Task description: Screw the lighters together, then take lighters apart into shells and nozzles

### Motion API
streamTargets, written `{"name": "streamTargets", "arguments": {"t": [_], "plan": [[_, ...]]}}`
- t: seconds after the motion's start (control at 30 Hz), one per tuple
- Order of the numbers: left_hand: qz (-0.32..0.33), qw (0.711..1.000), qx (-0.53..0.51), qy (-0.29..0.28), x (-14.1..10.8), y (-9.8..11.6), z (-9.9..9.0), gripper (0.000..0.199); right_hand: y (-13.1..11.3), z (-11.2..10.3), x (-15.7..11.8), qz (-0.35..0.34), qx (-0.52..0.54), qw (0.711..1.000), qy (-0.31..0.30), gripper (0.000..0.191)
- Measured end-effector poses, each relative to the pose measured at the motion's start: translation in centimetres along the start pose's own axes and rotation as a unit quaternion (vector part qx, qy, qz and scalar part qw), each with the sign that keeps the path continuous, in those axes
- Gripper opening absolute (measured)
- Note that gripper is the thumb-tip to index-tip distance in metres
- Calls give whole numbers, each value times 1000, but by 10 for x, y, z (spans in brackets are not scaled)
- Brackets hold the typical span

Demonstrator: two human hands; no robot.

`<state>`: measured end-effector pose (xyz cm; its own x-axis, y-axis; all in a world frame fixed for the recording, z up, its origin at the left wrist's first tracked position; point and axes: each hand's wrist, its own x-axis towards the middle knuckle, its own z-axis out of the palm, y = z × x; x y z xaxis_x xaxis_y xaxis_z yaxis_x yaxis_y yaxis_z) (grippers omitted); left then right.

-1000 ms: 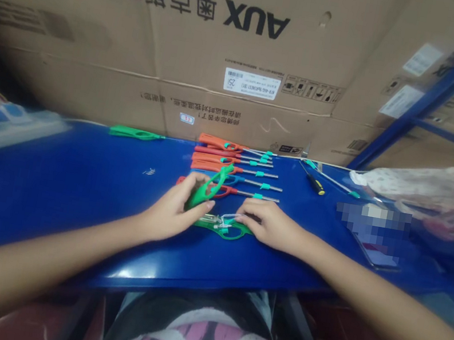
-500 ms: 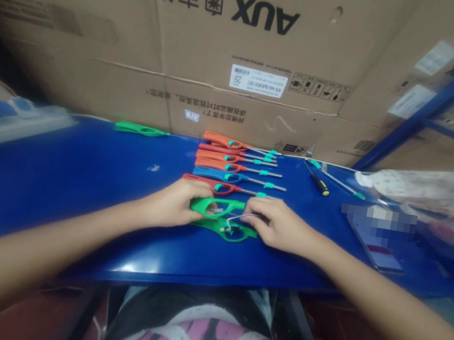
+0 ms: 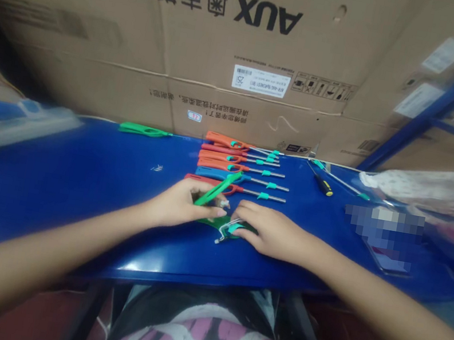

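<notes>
My left hand is closed around one half of a green lighter casing, which stands tilted up between thumb and fingers. Just to its right, my right hand is bent over the second green casing half lying on the table. Its thumb and fingers close about a teal trigger, and thin white wires stick out to the left of it. The right hand covers most of that lower half. Directly beyond my hands lies a red long-necked lighter.
Several orange, red and blue lighters lie in a row farther back. A green casing is at back left. A screwdriver, a metal tube and a phone lie right. A large cardboard box stands behind the blue table.
My left hand has lifted its green casing half away and tipped it upright. My right hand has moved down and left onto the lower half, at the trigger and wires.
</notes>
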<state>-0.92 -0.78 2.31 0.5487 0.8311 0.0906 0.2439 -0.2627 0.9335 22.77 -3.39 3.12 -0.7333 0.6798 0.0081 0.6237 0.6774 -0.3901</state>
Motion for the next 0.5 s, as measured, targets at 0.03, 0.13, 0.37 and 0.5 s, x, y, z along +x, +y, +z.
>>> {"name": "streamTargets", "arguments": {"t": [0.03, 0.13, 0.37, 0.5], "plan": [[-17, 999, -27, 8, -1, -1, 1, 30, 1, -1, 3, -5, -1, 1000, 4, 10], [-32, 996, -72, 46, -1, -1, 0, 30, 3, -7, 7, -37, 43, 997, 43, 11], [-47, 983, -159, 81, -1, 1, 12, 35, -4, -11, 14, -61, 208, 973, 82, 9], [-18, 991, -94, 88, 1, -3, 10, 42, 1, -15, 22, 11, 269, 957, 104, 20]]}}
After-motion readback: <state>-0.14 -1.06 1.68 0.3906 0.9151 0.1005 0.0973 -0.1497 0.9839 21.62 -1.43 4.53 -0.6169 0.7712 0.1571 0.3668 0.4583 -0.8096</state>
